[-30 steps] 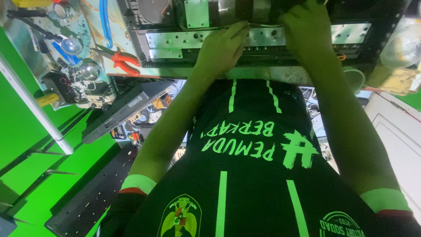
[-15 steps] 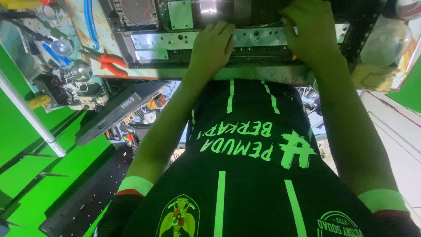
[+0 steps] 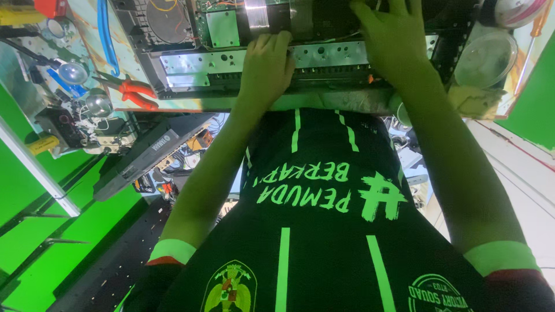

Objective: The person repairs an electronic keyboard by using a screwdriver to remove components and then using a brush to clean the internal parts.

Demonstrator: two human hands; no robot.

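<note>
The left hand (image 3: 267,69) lies palm-down on the perforated metal rail (image 3: 324,56) that runs along the near side of the opened electronic chassis (image 3: 191,34). Its fingers are loosely curled over the rail and do not close around anything. The right hand (image 3: 386,43) rests flat and spread on the dark upper section of the same chassis, further in from the near edge. Whether its fingertips grip a part cannot be determined, since they reach the top border of the view.

The chassis sits at the near edge of the workbench (image 3: 231,105), directly ahead of the person's torso. Its cover is already off: a circuit board (image 3: 222,26) and a round black speaker cone (image 3: 165,20) are exposed. The internal parts appear to be in place, so the work is judged to be at an early or middle stage, with no component lifted out.

Red-handled pliers (image 3: 130,92) lie untouched near the chassis's left end, toward the bench's left near corner. A blue cable (image 3: 104,32) lies beyond them. A clear round lid (image 3: 484,58) sits at the bench's right edge. A grey elongated housing (image 3: 147,153) leans below the bench on the left.
</note>
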